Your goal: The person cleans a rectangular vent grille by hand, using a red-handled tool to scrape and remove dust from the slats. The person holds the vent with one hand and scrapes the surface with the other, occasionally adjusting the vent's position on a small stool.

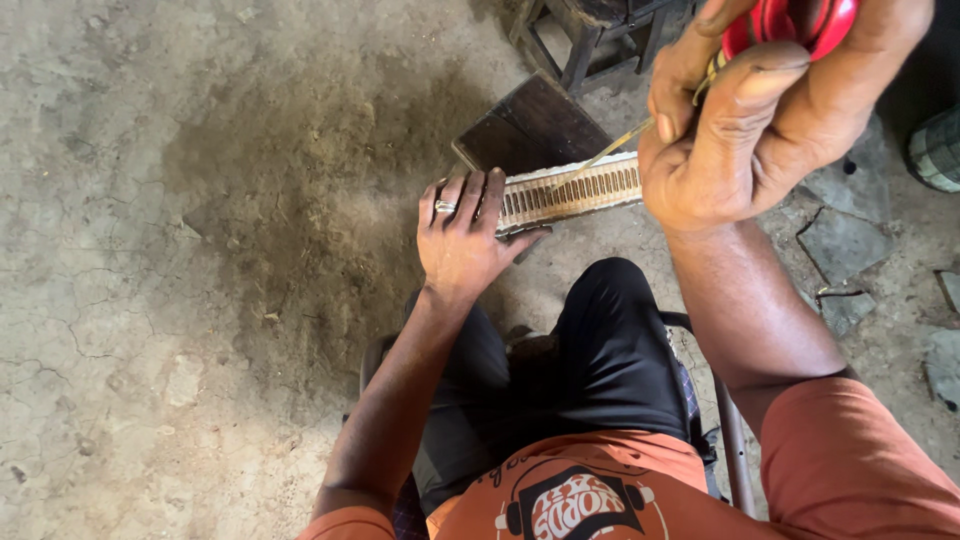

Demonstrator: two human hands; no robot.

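A long, narrow slotted strip [570,190], pale with a row of dark slots along its length, is laid across a small dark wooden board [525,128] just ahead of the knees, so that it is raised off the floor and lies within easy reach. Its near end is pinned down by the left hand [462,240], whose fingers [490,195] are spread flat over it, a ring being worn on one of them; the strip appears to be kept from shifting in this way. The right hand [765,110] is raised close to the camera, its fingers closed tightly around a red-handled tool [790,22], from which a thin metal blade [615,142] is angled down so that its tip meets the slots of the strip. The grip is judged to be firm, as suits fine, controlled work. The floor [200,250] is of bare, cracked concrete, darkly stained near the middle and broken into loose slabs at the right. A dark wooden stool [600,30] is seen beyond the board.
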